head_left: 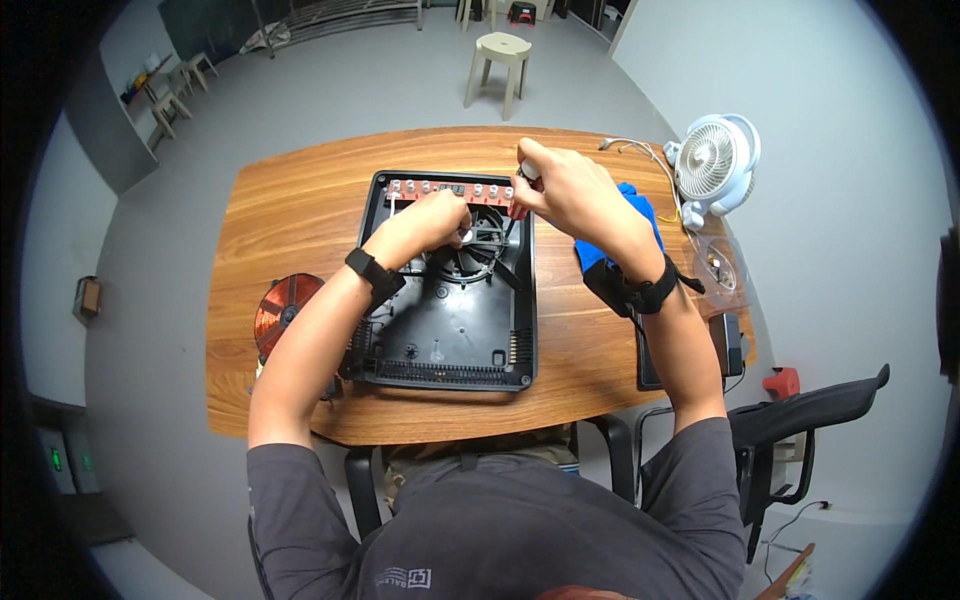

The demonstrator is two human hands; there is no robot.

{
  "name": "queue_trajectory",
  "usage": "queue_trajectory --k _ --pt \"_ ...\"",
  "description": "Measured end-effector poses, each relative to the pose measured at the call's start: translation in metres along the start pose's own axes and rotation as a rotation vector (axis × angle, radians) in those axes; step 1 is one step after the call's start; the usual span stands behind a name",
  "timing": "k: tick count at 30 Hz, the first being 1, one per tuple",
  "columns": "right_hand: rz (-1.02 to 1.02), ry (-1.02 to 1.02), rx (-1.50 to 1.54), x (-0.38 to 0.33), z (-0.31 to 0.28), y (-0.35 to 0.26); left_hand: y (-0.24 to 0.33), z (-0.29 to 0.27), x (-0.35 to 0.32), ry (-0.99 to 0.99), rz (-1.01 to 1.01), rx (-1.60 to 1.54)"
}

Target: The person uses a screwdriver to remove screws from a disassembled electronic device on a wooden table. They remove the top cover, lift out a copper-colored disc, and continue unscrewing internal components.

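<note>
A black plastic housing [430, 330], the open lower shell of an induction cooker, lies on the table in front of me. Across its far end runs a red circuit board [427, 188] with several pale round buttons and a dark display. My left hand [432, 222] reaches over the cooling fan [487, 250], its fingers curled together near the hub; what they pinch, if anything, is hidden. My right hand [570, 185] grips what looks like a screwdriver [529, 171], held steeply at the board's right end. Its tip cannot be made out.
A copper coil [275, 315] lies left of the housing. Right are a blue cloth [592, 258], a clear plastic tray [722, 268] with small parts, and a white desk fan [712, 160]. A black chair [810, 410] stands at the lower right, a stool [500, 50] beyond the table.
</note>
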State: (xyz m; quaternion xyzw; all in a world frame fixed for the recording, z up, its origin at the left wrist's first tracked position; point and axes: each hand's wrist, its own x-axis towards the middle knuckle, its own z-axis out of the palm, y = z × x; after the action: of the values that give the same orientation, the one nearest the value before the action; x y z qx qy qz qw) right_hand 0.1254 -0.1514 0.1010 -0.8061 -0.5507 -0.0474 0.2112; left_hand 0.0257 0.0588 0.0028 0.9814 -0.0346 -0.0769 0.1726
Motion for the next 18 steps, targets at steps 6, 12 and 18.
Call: queue_trajectory --k 6,12,18 --pt "-0.045 -0.049 -0.038 0.008 -0.005 0.002 -0.002 0.003 0.001 0.030 0.011 -0.005" --pt "-0.083 -0.011 0.068 0.018 0.007 0.013 0.000 0.003 0.001 0.010 -0.030 -0.011" --pt "-0.193 -0.128 0.090 0.015 -0.005 0.002 -0.005 0.007 0.000 0.060 0.032 0.003"
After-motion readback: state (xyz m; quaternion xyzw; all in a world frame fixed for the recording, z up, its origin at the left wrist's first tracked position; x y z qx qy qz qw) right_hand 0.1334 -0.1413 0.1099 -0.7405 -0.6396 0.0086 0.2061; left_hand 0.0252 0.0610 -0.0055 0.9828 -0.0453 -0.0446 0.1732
